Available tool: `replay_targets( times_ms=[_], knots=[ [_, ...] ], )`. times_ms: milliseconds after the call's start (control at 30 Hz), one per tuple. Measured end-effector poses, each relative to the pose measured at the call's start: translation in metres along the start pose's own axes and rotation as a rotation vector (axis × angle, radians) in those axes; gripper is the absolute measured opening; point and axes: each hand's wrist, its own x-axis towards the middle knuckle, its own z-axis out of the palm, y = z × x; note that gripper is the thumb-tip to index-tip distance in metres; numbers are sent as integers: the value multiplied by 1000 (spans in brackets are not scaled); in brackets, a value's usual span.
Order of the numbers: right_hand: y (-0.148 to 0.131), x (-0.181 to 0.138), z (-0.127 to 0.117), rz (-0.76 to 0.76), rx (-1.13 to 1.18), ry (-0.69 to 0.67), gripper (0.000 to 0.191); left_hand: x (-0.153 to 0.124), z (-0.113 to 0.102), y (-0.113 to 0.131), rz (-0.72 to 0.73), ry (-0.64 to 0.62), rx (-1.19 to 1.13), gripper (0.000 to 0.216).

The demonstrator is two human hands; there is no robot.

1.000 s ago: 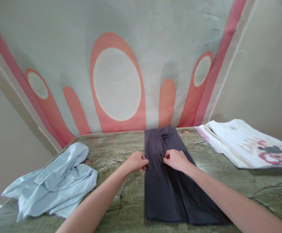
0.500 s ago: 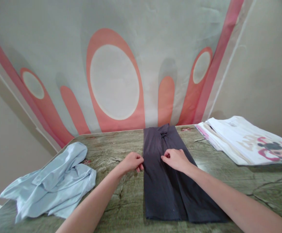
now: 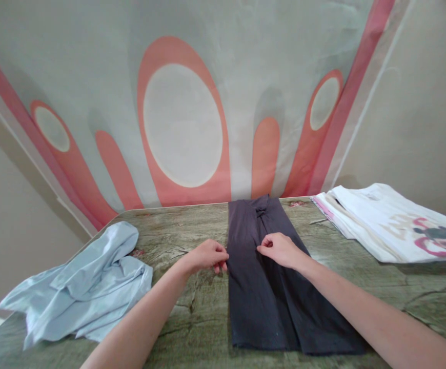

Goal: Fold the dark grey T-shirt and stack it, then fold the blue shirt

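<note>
A dark, nearly black garment (image 3: pixel 251 307) lies lengthwise before me, its sides folded in toward the middle. Its far end has a bunched bit of cloth. My left hand (image 3: pixel 211 254) is closed in a pinch at the garment's left edge. On top of the cloth, my right hand (image 3: pixel 279 248) is closed too, thumb and forefinger pinching at the inner fold near the middle. What kind of garment it is, I cannot tell.
A crumpled light-blue garment (image 3: pixel 88 289) lies at the left of the wood-patterned table (image 3: pixel 192 328). At the right is a stack of folded shirts (image 3: pixel 388 220), the top one white with a cartoon print. A wall with a pink-and-white printed backdrop (image 3: pixel 180 123) rises behind.
The hands and the dark garment stay almost the same. The view has shifted slightly.
</note>
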Motion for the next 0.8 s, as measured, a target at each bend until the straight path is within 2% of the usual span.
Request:
replay_targets(
  times_ms=[233, 433, 633, 800],
  knots=[
    [-3, -3, -1, -46, -125, -9, 21, -5, 7, 9, -30, 46, 96, 17],
    [-13, -11, 0, -48, -159, -33, 23, -5, 12, 7, 5, 67, 207, 41],
    [-12, -9, -2, -27, -135, -51, 15, -4, 10, 2, -9, 42, 181, 26],
    [-8, -9, -8, -18, -184, -87, 17, -7, 7, 3, -10, 0, 225, 24]
  ],
)
